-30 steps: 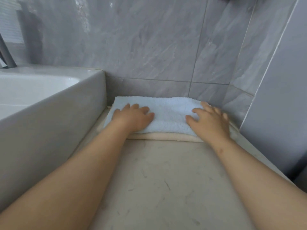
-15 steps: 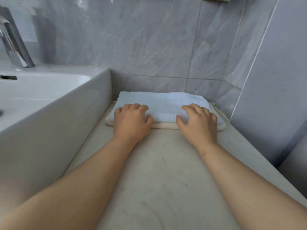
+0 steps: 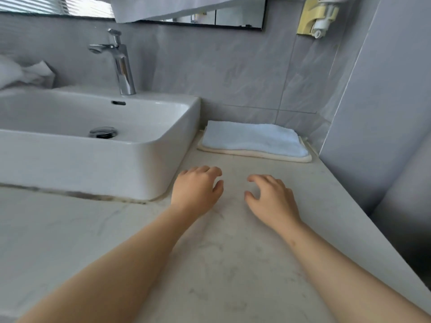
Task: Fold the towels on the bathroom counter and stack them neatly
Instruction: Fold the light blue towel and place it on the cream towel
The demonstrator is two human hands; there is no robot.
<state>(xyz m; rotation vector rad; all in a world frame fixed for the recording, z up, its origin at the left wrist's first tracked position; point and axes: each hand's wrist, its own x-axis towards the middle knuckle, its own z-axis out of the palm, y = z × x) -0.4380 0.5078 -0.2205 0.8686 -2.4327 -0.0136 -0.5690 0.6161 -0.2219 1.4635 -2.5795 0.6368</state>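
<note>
Here's the white basin (image 3: 93,164), square-cornered and deep. The chrome faucet (image 3: 122,66) stands upright at the basin's back rim, its spout pointing over the bowl. Below it is the overflow slot (image 3: 118,103), and the drain plug (image 3: 103,132) sits down in the bowl. Behind the basin's far left, something white and crumpled (image 3: 25,73), possibly tissue. Above the basin hangs a mirror (image 3: 210,15); well to its upper right is a yellow wall holder (image 3: 314,17). A dark grime line (image 3: 93,196) runs along the basin's base.

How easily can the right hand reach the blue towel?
Likely yes, easily: the right hand is empty, and only bare counter lies between it and the blue towel.
</note>
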